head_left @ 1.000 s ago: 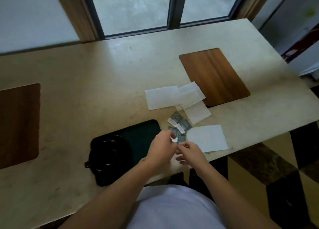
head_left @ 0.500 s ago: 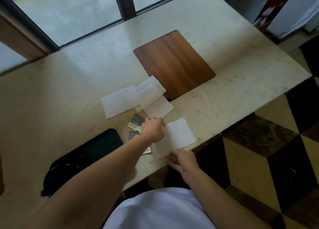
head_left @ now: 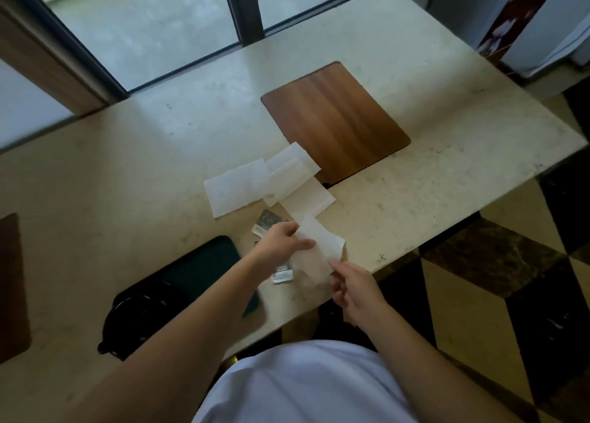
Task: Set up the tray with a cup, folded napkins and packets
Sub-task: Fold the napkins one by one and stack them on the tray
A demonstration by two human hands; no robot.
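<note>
A white napkin [head_left: 322, 242] is lifted off the table near the front edge. My left hand [head_left: 281, 242] pinches its far corner and my right hand [head_left: 354, 290] pinches its near edge. The napkin bends between them. Small grey packets [head_left: 269, 220] lie beside my left hand, and another packet [head_left: 282, 275] lies under my left wrist. The dark tray [head_left: 204, 263] sits at the front left, with a black cup [head_left: 137, 314] on its near end, partly behind my left forearm.
Several more white napkins [head_left: 236, 188] lie spread in the middle of the beige table [head_left: 127, 167]. A wooden inlay [head_left: 335, 119] lies beyond them and another [head_left: 12, 282] at the far left. The table's front edge runs just under my hands.
Both hands left the small packets and took hold of the nearest napkin, which has risen off the table and bent. The view has swung right.
</note>
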